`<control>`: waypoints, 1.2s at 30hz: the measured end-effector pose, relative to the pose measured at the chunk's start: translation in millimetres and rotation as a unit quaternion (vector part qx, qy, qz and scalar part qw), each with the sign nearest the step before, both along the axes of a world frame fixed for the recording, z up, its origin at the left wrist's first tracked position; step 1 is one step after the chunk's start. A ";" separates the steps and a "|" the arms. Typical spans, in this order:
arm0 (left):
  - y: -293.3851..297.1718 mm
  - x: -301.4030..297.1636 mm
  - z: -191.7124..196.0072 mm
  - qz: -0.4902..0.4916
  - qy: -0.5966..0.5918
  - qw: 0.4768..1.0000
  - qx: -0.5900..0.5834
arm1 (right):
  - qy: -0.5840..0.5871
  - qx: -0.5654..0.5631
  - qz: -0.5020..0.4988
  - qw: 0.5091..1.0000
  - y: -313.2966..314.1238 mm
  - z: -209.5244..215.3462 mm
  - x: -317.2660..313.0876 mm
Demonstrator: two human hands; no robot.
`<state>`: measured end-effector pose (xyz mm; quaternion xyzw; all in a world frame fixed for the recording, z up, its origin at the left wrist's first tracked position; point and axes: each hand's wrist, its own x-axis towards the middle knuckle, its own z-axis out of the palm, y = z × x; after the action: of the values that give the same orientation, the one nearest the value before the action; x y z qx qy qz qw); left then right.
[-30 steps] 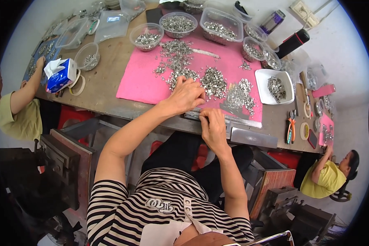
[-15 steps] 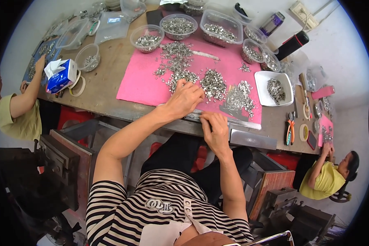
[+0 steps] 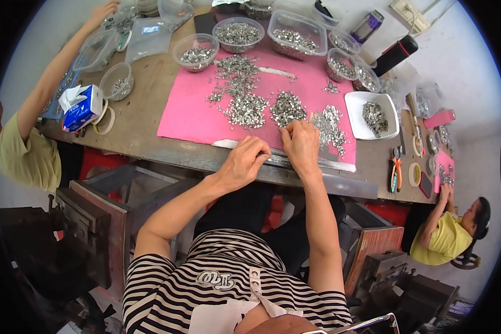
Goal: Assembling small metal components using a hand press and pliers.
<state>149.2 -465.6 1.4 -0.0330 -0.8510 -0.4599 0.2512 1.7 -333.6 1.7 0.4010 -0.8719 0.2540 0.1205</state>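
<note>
At the table's near edge, my left hand (image 3: pixel 244 162) is closed in a pinch beside a metal bar (image 3: pixel 278 162); whatever its fingertips hold is too small to name. My right hand (image 3: pixel 302 146) reaches to the near side of a pile of small dark silvery metal pieces (image 3: pixel 288 108), fingers bent down and pressed together, their tips partly hidden. Left of that pile lies a brighter heap of metal pieces (image 3: pixel 246 111). A looser spread of metal pieces (image 3: pixel 238 75) lies behind it. Right of my right hand are thin pins and bright bits (image 3: pixel 331 131). All rest on a pink cloth (image 3: pixel 186 114).
Clear tubs of metal parts (image 3: pixel 238 35) line the back. To the right stand a white dish (image 3: pixel 355 129), pliers (image 3: pixel 395 170) and a black bottle (image 3: pixel 396 55). A tissue pack (image 3: pixel 83 111) sits left. Co-workers sit on both sides (image 3: pixel 28 156) (image 3: pixel 445 236).
My left hand has drawn back from the bright heap to the table's edge. My right hand has moved forward from the edge to the dark pile. The left co-worker's arm now stretches toward the back.
</note>
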 end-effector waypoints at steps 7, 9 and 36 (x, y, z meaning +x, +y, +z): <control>-1.1 1.9 -1.3 -0.005 0.022 1.000 0.012 | -0.005 -0.047 0.069 0.996 12.6 14.9 17.9; -1.1 3.0 -1.1 -0.004 0.023 1.000 0.003 | -0.010 -0.043 0.077 0.996 14.1 14.5 19.2; 1.2 13.4 -2.9 0.094 0.094 0.967 -0.217 | -0.164 -0.105 0.141 0.971 33.5 28.1 47.1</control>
<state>162.6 -464.4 -1.5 -0.0496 -0.9022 -0.2332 0.3594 48.8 -300.1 29.8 0.4579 -0.7830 0.4205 -0.0200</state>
